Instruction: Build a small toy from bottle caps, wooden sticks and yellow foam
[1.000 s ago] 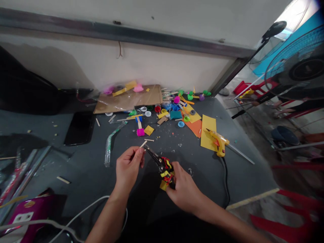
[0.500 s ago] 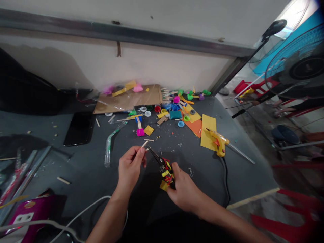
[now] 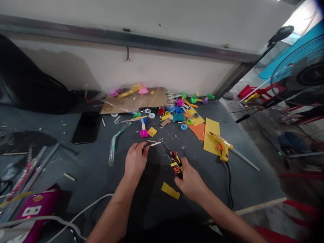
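My left hand (image 3: 136,161) is closed, pinching a short, pale wooden stick (image 3: 156,143) that points to the right. Another small piece of stick (image 3: 152,141) shows just behind it on the table. My right hand (image 3: 191,179) is wrapped around the red, yellow and black handles of dark long-nosed pliers (image 3: 170,152). The jaws point up and left, with their tips near the free end of the stick; whether they touch it I cannot tell. Below the pliers lies a yellow paper strip (image 3: 170,191). A pink-and-blue piece with sticks (image 3: 143,127) lies beyond my left hand.
A yellow glue gun (image 3: 224,150) rests on yellow paper at the right, its black cord trailing forward. Bottle caps, such as a blue cap (image 3: 184,127), and cardboard (image 3: 152,97) lie at the back. A phone (image 3: 86,127) and a purple power strip (image 3: 37,206) are on the left.
The stick in my left hand has swung from pointing up to pointing right. The pliers have shifted slightly right and up, uncovering the yellow paper strip. The whole view has shifted a little.
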A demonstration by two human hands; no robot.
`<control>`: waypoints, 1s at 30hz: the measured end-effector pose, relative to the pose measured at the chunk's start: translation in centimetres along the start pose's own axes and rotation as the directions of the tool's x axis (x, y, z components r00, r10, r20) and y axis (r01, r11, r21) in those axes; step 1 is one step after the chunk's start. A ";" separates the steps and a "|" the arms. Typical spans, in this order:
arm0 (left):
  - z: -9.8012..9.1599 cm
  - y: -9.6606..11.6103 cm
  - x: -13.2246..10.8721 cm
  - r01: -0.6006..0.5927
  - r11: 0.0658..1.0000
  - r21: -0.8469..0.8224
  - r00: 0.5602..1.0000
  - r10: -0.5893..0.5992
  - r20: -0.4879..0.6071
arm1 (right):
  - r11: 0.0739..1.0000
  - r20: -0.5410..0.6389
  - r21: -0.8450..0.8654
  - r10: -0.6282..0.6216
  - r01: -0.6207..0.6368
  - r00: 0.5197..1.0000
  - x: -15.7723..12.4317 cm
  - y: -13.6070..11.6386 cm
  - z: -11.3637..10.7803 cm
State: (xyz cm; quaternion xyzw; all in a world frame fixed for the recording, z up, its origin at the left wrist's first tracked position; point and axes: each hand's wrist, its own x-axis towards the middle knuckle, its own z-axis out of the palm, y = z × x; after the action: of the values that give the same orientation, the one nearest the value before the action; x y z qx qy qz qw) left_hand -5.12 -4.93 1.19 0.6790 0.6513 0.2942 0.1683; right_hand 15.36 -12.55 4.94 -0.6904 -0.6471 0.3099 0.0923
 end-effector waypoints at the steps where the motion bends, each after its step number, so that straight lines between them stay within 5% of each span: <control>1: 0.0 0.0 0.1 -0.011 1.000 -0.010 1.000 0.010 -0.028 | 1.000 0.001 -0.006 -0.006 0.006 1.000 0.0 0.1 0.0; 4: -0.5 0.3 -0.1 0.025 0.977 -0.214 0.997 -0.040 -0.065 | 0.999 0.018 -0.008 -0.047 0.047 0.999 -0.3 0.0 0.0; 7: -1.0 1.2 -0.7 0.166 0.852 -0.497 0.985 -0.115 0.131 | 0.996 0.016 -0.024 -0.088 0.088 0.996 -0.7 -0.2 0.2; 17: -2.8 2.5 -1.5 0.267 0.601 -0.753 0.954 -0.053 0.296 | 0.979 -0.029 0.030 -0.202 0.203 0.979 -1.2 -1.5 0.3; 30: -3.1 1.5 -1.6 0.114 0.717 -0.688 0.967 0.079 0.242 | 0.958 -0.054 0.084 -0.271 0.275 0.961 -1.2 -1.9 0.2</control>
State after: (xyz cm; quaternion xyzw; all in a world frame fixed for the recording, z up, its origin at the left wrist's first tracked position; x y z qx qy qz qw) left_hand -5.86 -7.11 4.23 0.5914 0.4716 0.4263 0.4962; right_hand 13.64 -13.49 6.15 -0.5958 -0.7196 0.3087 0.1787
